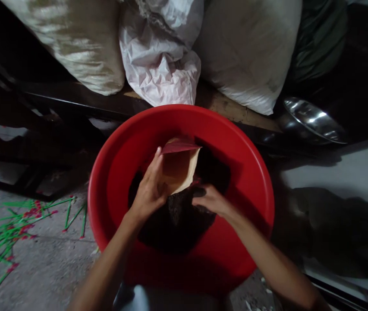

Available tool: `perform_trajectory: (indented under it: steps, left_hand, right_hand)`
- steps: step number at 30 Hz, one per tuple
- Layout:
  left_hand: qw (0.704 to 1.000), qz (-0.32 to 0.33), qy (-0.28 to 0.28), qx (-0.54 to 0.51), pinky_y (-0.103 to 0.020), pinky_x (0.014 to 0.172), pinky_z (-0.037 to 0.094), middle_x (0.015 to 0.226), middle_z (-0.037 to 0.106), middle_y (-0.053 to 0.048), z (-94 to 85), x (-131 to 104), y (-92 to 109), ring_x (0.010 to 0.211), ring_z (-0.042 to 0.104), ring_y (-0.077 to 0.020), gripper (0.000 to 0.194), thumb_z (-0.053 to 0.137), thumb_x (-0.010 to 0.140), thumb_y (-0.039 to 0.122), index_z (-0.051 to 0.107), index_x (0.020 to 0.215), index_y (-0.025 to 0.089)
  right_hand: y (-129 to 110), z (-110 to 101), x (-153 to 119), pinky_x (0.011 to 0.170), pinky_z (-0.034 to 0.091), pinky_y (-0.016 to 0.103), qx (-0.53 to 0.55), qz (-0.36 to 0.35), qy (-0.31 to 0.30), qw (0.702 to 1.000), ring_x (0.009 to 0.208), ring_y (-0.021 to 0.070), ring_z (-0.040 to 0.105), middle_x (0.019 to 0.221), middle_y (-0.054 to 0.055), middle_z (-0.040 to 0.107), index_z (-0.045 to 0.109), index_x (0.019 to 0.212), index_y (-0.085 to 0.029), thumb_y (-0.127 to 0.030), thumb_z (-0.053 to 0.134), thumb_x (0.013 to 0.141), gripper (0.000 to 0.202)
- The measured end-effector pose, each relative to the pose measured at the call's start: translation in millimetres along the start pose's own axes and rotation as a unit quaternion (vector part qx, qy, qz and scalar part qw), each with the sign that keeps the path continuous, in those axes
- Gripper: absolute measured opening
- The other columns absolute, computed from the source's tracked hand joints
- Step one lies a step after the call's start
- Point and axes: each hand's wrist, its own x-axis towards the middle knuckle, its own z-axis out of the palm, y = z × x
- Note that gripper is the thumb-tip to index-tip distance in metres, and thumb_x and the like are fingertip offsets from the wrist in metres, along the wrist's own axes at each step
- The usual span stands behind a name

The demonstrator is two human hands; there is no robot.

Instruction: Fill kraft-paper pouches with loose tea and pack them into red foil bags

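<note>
A large red plastic tub (106, 190) stands before me with a heap of dark, loose granular material (184, 233) in its bottom. My left hand (148, 188) grips the left side of a paper bag (179, 170), dark red outside and tan inside, tilted with its open mouth towards me. My right hand (211, 198) is just right of the bag's lower edge, fingers curled. Something dark shows between its thumb and fingers; whether this is the granular material I cannot tell. Some dark grains lie right below the bag's mouth.
Pale stuffed sacks (248, 47) and a crumpled white sack (164, 65) rest on a low wooden bench (229, 106) behind the tub. A shiny metal bowl (315, 121) sits at right. Green sticks with red ends (5, 233) are scattered over the floor at left.
</note>
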Motion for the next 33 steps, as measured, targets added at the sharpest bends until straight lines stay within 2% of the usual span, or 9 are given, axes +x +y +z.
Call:
perform_trajectory:
  steps: [4,7,13,18,21,24,27,30,33]
  left_hand:
    - [0.999,0.029,-0.043,-0.005,-0.055,0.132,0.028,0.176,0.012,-0.006,12.3,1.5,0.3,0.162,0.019,-0.0277,0.1,0.045,0.082,-0.007,0.01,0.169,0.029]
    - [0.997,0.051,-0.051,-0.006,-0.055,0.133,0.027,0.176,0.011,-0.004,22.0,2.6,-1.0,0.163,0.016,-0.0255,0.104,0.037,0.079,-0.012,0.007,0.169,0.03]
    - [0.996,0.026,-0.077,-0.029,-0.054,0.13,0.035,0.177,0.009,-0.005,20.5,1.1,-0.1,0.162,0.02,-0.0274,0.098,0.05,0.086,0.001,0.007,0.169,0.032]
    - [0.996,0.03,-0.075,-0.03,-0.052,0.131,0.032,0.177,0.007,-0.006,21.4,3.8,-1.9,0.163,0.018,-0.0262,0.102,0.045,0.08,-0.003,0.007,0.169,0.029]
    - [0.998,0.024,-0.057,-0.018,-0.049,0.131,0.034,0.177,0.007,-0.006,20.6,7.1,1.8,0.163,0.018,-0.0254,0.105,0.041,0.078,-0.007,0.005,0.169,0.029]
    - [1.0,-0.007,-0.028,0.011,-0.043,0.125,0.045,0.176,0.01,-0.004,11.9,11.6,11.2,0.161,0.024,-0.0251,0.106,0.041,0.078,-0.008,0.005,0.169,0.03]
    - [0.999,-0.037,-0.002,0.038,-0.038,0.115,0.055,0.176,0.015,-0.004,0.6,18.5,19.2,0.158,0.03,-0.0274,0.106,0.046,0.075,-0.007,0.01,0.169,0.028]
    - [0.998,-0.043,-0.005,0.052,-0.039,0.112,0.058,0.174,0.021,-0.005,-1.2,25.3,16.0,0.154,0.04,-0.028,0.098,0.047,0.078,-0.005,0.022,0.167,0.028]
    - [0.997,-0.054,-0.024,0.054,-0.044,0.115,0.055,0.173,0.025,-0.008,8.2,27.0,2.6,0.15,0.047,-0.0275,0.086,0.046,0.083,-0.002,0.033,0.163,0.027]
  right_hand:
    - [-35.9,-47.7,-52.3,0.046,0.048,0.022,0.31,-0.015,0.092,0.946,0.056,0.0125,0.059,0.08,0.001,0.069,0.07,0.105,-0.017,-0.033,0.077,0.067,0.041]
    - [-60.2,-47.4,-70.7,0.047,0.051,0.025,0.377,-0.066,0.205,0.901,0.062,0.015,0.062,0.092,0.002,0.07,0.069,0.106,-0.022,-0.033,0.079,0.069,0.04]
    - [-83.8,-6.4,-51.8,0.106,0.054,0.043,0.214,-0.188,0.357,0.89,0.115,0.0241,0.067,0.124,0.006,0.071,0.068,0.123,-0.024,-0.029,0.074,0.084,0.04]
    - [-88.8,-23.7,-60.1,0.112,0.05,0.044,0.112,-0.25,0.354,0.894,0.127,0.0251,0.064,0.133,0.007,0.069,0.07,0.122,-0.023,-0.025,0.07,0.088,0.034]
    - [-65.3,-57.0,-44.7,0.101,0.055,0.04,0.072,-0.242,0.402,0.88,0.122,0.0247,0.066,0.13,0.009,0.07,0.071,0.117,-0.023,-0.031,0.064,0.095,0.024]
    - [-11.0,-93.3,10.5,0.097,0.054,0.039,-0.05,-0.154,0.428,0.889,0.116,0.0252,0.067,0.126,0.012,0.072,0.07,0.118,-0.02,-0.038,0.058,0.097,0.03]
    - [47.0,-102.5,69.9,0.108,0.045,0.05,-0.189,0.007,0.341,0.921,0.119,0.0308,0.062,0.129,0.023,0.069,0.066,0.126,-0.009,-0.034,0.055,0.094,0.042]
    - [72.1,-63.7,99.3,0.116,0.037,0.05,-0.213,0.003,0.279,0.936,0.131,0.0309,0.055,0.136,0.022,0.067,0.068,0.126,-0.008,-0.027,0.058,0.09,0.042]
    - [62.2,4.4,103.3,0.123,0.024,0.06,-0.227,0.038,0.252,0.94,0.149,0.0406,0.035,0.161,0.028,0.042,0.056,0.145,-0.002,-0.029,0.055,0.095,0.057]
